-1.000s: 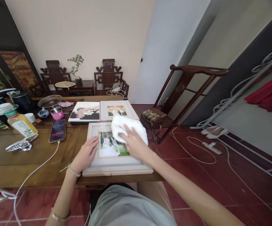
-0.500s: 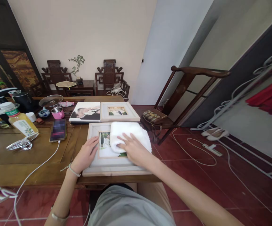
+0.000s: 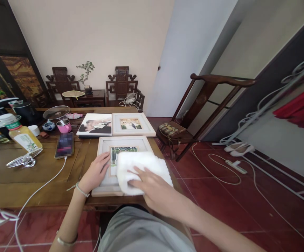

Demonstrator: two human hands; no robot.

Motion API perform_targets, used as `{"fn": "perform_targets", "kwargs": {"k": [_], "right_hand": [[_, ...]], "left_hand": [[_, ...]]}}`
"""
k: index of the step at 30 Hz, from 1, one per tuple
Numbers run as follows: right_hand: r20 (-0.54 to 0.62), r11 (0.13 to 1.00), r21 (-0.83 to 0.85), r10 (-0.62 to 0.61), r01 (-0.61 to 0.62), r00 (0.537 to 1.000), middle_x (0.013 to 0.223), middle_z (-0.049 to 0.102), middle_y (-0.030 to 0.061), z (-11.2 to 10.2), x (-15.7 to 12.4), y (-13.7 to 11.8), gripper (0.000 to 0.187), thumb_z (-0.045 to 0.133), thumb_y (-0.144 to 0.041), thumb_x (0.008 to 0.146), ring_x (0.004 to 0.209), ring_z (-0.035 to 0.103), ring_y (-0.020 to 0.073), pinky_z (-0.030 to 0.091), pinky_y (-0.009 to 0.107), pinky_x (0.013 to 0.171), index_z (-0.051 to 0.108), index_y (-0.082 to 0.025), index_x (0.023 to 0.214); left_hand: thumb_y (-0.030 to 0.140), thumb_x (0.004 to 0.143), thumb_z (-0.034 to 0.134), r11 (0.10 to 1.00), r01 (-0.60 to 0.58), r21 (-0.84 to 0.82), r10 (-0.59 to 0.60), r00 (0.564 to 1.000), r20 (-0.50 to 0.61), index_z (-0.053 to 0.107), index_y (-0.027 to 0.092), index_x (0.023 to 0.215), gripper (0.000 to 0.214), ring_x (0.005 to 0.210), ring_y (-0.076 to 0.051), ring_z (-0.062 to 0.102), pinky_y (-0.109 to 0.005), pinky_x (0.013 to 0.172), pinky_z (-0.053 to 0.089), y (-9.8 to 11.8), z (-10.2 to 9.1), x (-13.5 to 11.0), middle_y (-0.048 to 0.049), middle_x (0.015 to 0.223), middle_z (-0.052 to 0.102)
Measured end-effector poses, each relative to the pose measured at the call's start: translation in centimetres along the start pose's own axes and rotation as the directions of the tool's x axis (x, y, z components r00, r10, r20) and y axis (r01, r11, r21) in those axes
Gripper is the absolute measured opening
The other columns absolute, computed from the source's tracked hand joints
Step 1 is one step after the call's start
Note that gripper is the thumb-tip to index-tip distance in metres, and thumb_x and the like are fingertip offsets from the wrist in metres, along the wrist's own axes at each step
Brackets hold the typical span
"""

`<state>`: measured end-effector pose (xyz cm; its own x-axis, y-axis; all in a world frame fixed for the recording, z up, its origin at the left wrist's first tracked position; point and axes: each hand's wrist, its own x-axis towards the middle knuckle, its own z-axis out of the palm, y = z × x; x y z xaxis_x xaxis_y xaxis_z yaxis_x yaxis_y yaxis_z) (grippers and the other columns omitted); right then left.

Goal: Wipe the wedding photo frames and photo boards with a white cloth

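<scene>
A pale picture frame (image 3: pixel 106 144) lies flat on the wooden table in front of me, with a small photo (image 3: pixel 113 161) in its middle. My left hand (image 3: pixel 98 171) rests on the frame's left border, its fingers stretched out and lying flat. Over the lower right of the frame and part of the photo is a folded white towel (image 3: pixel 141 159). My right hand (image 3: pixel 149 185) presses on the towel and grips it, the thumb tucked at a fold. The right border of the frame is mostly hidden beneath the towel.
Behind stand a second framed photo (image 3: pixel 148 127) and a photo panel (image 3: pixel 94 130). Leftward on the table (image 3: pixel 49 190) are a phone (image 3: pixel 64 145) on a cable, metal scissors (image 3: pixel 25 161), a bottle (image 3: pixel 23 136) and a pink mug (image 3: pixel 64 126). A wooden chair (image 3: pixel 207 91) is at right.
My right hand has moved the white towel toward me and slightly left, down to the frame's near edge. More of the photo's top shows. My left hand has stayed put.
</scene>
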<state>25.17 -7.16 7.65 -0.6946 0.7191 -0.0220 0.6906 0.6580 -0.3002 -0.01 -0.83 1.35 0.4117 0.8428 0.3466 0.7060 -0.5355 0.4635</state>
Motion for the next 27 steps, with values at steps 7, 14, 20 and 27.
{"fn": "perform_targets", "kwargs": {"k": [7,14,20,27], "right_hand": [[-0.309,0.978,-0.097,0.145,-0.183,0.94,0.146,0.037,0.019,1.0,6.9,6.6,0.067,0.038,0.006,0.069,0.141,0.021,0.0275,0.021,0.049,0.112,0.047,-0.009,0.134],[-0.214,0.975,-0.171,0.102,-0.14,0.972,0.146,0.039,0.0137,0.1,9.0,7.3,0.066,0.039,0.008,0.068,0.14,0.021,0.03,0.02,0.053,0.11,0.053,-0.013,0.129],[-0.024,0.992,-0.128,-0.004,0.001,1.0,0.137,0.049,0.0149,-0.8,3.9,3.7,0.062,0.038,0.009,0.066,0.133,0.035,0.0293,0.029,0.051,0.106,0.061,-0.015,0.118],[0.146,0.996,0.055,-0.079,0.072,0.986,0.137,0.051,0.0087,-3.2,-3.7,-2.0,0.062,0.037,0.007,0.066,0.135,0.036,0.023,0.031,0.042,0.109,0.062,-0.022,0.114]], "left_hand": [[0.027,0.095,0.039,1.0,-0.006,-0.018,0.006,1.0,-0.001,0.051,0.019,0.132,0.04,0.132,-0.023,0.041,-0.045,0.112,0.033,-0.2,0.0,0.0,-0.0094,0.142,0.047],[0.027,0.095,0.039,1.0,0.003,-0.028,-0.003,1.0,0.006,0.05,0.02,0.134,0.041,0.133,-0.023,0.041,-0.045,0.111,0.034,-0.3,0.1,-0.1,-0.0096,0.142,0.046],[0.027,0.095,0.039,0.999,0.008,-0.031,-0.008,1.0,-0.013,0.049,0.021,0.134,0.041,0.133,-0.023,0.041,-0.046,0.111,0.034,-0.4,0.3,-0.1,-0.0091,0.142,0.047],[0.027,0.095,0.039,1.0,0.004,-0.022,-0.004,1.0,-0.011,0.049,0.021,0.134,0.041,0.133,-0.023,0.041,-0.045,0.111,0.034,-0.3,0.2,-0.1,-0.0088,0.142,0.047]]}}
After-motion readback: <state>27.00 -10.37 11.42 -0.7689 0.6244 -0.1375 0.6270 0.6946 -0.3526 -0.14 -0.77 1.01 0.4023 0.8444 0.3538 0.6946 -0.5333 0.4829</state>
